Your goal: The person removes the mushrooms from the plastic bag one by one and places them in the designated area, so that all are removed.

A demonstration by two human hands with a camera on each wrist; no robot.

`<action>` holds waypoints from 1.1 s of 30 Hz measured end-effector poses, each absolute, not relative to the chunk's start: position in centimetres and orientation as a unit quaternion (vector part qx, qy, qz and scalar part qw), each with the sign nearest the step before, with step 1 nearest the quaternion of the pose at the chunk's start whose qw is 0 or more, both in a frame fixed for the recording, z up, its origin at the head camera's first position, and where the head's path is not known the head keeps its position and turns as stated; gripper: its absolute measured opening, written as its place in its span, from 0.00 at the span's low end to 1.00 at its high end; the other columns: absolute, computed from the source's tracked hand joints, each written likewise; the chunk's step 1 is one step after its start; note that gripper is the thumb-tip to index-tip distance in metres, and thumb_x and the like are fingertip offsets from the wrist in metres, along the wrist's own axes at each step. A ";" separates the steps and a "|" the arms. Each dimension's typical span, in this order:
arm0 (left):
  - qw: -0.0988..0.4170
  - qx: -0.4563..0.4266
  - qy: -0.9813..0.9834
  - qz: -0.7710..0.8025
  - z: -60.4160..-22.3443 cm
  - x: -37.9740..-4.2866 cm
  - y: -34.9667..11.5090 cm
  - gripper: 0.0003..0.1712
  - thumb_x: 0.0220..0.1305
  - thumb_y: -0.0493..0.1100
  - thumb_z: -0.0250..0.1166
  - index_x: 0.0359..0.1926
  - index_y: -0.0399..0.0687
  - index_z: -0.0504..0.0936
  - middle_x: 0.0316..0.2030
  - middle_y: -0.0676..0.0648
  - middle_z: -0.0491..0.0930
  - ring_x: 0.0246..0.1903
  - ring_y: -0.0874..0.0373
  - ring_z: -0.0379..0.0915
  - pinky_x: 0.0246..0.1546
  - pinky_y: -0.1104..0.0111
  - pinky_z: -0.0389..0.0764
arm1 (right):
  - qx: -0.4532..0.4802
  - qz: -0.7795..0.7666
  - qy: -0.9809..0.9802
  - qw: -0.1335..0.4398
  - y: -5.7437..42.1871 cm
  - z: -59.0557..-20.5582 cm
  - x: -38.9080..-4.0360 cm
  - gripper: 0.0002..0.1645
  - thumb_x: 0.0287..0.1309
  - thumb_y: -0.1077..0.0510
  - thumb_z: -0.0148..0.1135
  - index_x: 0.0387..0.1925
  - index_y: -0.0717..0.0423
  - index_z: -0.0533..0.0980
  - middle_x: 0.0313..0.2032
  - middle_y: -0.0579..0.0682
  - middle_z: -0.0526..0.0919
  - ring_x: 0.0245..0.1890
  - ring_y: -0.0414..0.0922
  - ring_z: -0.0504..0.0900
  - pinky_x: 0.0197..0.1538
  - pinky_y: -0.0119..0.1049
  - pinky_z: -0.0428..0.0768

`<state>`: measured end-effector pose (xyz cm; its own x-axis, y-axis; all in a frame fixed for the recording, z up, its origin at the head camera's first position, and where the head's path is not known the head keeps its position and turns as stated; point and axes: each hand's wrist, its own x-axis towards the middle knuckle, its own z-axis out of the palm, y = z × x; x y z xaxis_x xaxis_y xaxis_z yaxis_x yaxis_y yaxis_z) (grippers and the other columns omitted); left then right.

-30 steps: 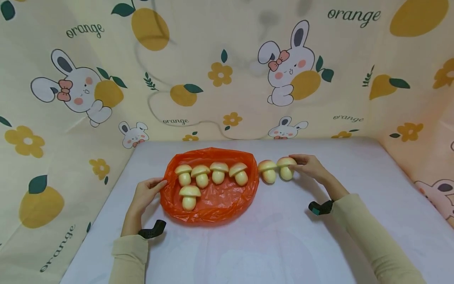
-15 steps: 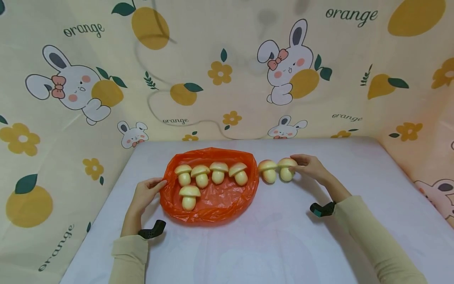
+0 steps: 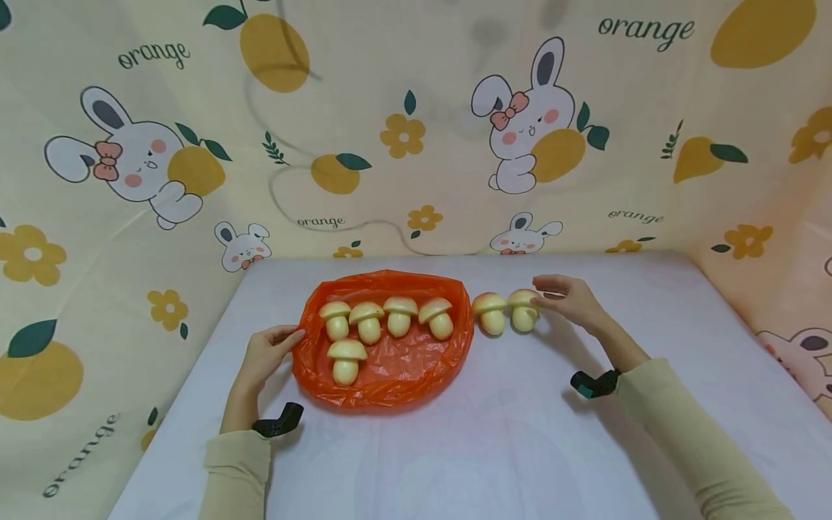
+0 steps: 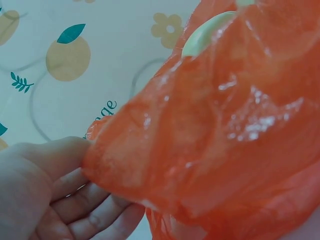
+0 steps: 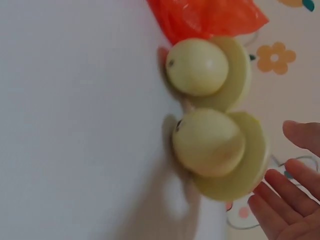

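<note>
Left hand (image 3: pixel 263 354) pinches left rim of red-orange plastic bag (image 3: pixel 409 363). Right hand (image 3: pixel 573 300), fingers loosely spread, thumb apart, just beside outer model mushroom (image 3: pixel 523 316); contact unclear. That mushroom sits left of right hand, the nearer one; long axis runs roughly near-to-far, stem toward person, cap away. Inner model mushroom (image 3: pixel 491 320) between it and bag; five mushrooms (image 3: pixel 401 318) inside. Printed backdrop (image 3: pixel 416 184) behind.

The left hand (image 4: pixel 45 187) pinches a glossy orange plastic bag (image 4: pixel 200 135) before a fruit-printed backdrop (image 4: pixel 117 55).
</note>
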<state>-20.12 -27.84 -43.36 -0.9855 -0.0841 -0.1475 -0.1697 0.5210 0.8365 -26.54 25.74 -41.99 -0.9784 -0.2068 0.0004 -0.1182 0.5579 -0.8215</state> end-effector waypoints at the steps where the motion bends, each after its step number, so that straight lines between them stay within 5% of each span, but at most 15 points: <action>1: 0.045 -0.074 0.871 0.484 -43.4 -20.1 -27.8 0.28 0.68 0.53 0.58 0.58 0.35 0.76 0.55 0.35 0.80 0.38 0.71 0.74 0.44 0.78 0.81 | -0.094 -0.466 0.879 0.041 25.6 -41.8 -26.5 0.33 0.60 0.56 0.64 0.62 0.70 0.68 0.61 0.69 0.73 0.57 0.51 0.81 0.55 0.22 0.78; 5: 0.048 -0.079 0.869 0.486 -43.4 -20.1 -27.8 0.28 0.68 0.53 0.58 0.59 0.36 0.76 0.55 0.35 0.80 0.38 0.70 0.75 0.43 0.80 0.80 | -0.111 -0.483 0.869 0.019 24.6 -41.2 -26.4 0.31 0.59 0.57 0.65 0.60 0.70 0.70 0.59 0.70 0.75 0.45 0.21 0.78 0.54 0.20 0.77; 7: 0.048 -0.080 0.868 0.488 -43.3 -20.0 -27.8 0.28 0.68 0.53 0.59 0.58 0.35 0.76 0.55 0.35 0.80 0.38 0.70 0.74 0.40 0.83 0.77 | -0.121 -0.502 0.856 0.011 24.1 -41.1 -26.4 0.30 0.58 0.60 0.66 0.58 0.71 0.71 0.58 0.71 0.75 0.42 0.15 0.74 0.51 0.15 0.76; 16: 0.042 -0.072 0.869 0.489 -43.4 -19.9 -27.6 0.28 0.68 0.54 0.59 0.58 0.35 0.77 0.54 0.34 0.80 0.37 0.72 0.74 0.40 0.83 0.78 | -0.158 -0.527 0.835 0.020 21.4 -41.4 -26.8 0.25 0.56 0.65 0.65 0.55 0.72 0.74 0.56 0.73 0.76 0.45 0.23 0.79 0.52 0.22 0.79; 20: 0.040 -0.070 0.869 0.487 -43.4 -19.9 -27.6 0.28 0.68 0.53 0.58 0.57 0.35 0.77 0.54 0.34 0.80 0.37 0.72 0.75 0.41 0.83 0.78 | -0.170 -0.506 0.845 0.024 20.2 -41.8 -27.0 0.24 0.56 0.66 0.65 0.54 0.72 0.74 0.55 0.72 0.77 0.53 0.47 0.83 0.58 0.42 0.77; 24: 0.041 -0.072 0.871 0.485 -43.5 -19.9 -27.6 0.28 0.68 0.53 0.58 0.57 0.35 0.77 0.54 0.34 0.80 0.37 0.72 0.75 0.41 0.83 0.78 | -0.190 -0.499 0.845 0.030 19.1 -42.2 -27.1 0.23 0.58 0.68 0.62 0.55 0.76 0.72 0.55 0.74 0.76 0.58 0.68 0.75 0.60 0.51 0.74; 33: 0.037 -0.068 0.872 0.483 -43.5 -19.9 -27.6 0.29 0.68 0.54 0.58 0.57 0.35 0.77 0.55 0.34 0.80 0.38 0.72 0.74 0.40 0.83 0.77 | -0.191 -0.477 0.858 0.016 18.4 -42.4 -27.2 0.20 0.58 0.71 0.59 0.53 0.75 0.74 0.53 0.73 0.78 0.56 0.66 0.77 0.60 0.55 0.74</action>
<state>-19.85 -27.58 -43.47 -0.9879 -0.0825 -0.1310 -0.1549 0.5251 0.8368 -27.18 18.36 -42.37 -0.9268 -0.3425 0.1539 -0.3113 0.4720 -0.8248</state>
